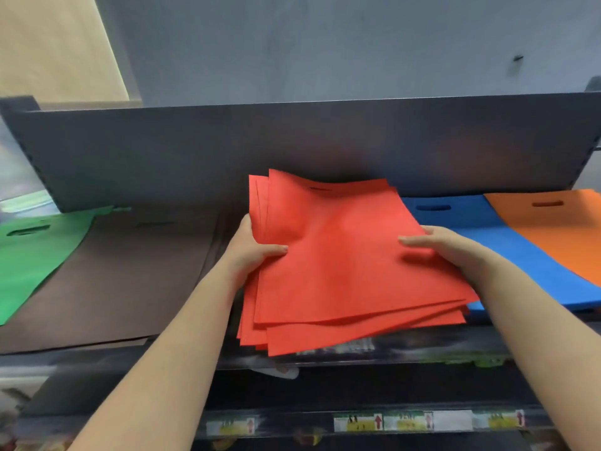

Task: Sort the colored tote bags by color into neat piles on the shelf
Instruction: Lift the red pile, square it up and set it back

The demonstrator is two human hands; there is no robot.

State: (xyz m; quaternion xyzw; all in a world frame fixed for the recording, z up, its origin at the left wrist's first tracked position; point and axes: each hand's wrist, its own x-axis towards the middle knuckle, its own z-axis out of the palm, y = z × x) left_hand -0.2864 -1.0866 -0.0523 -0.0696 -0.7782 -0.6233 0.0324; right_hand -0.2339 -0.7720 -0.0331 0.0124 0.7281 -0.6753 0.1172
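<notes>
A fanned stack of red tote bags (338,262) lies on the middle of the shelf (406,356), its front corners hanging over the edge. My left hand (252,247) grips the stack's left edge, thumb on top. My right hand (445,245) holds the right edge, thumb lying on the top bag. To the left lie a brown pile (123,275) and a green pile (29,258). To the right lie a blue pile (507,252) and an orange pile (559,229), the orange overlapping the blue.
A dark back panel (292,141) rises behind the piles, with a grey wall above it. Below the shelf's front edge runs a lower rail with yellow and green price tags (383,421). Goods on the lower shelf are blurred.
</notes>
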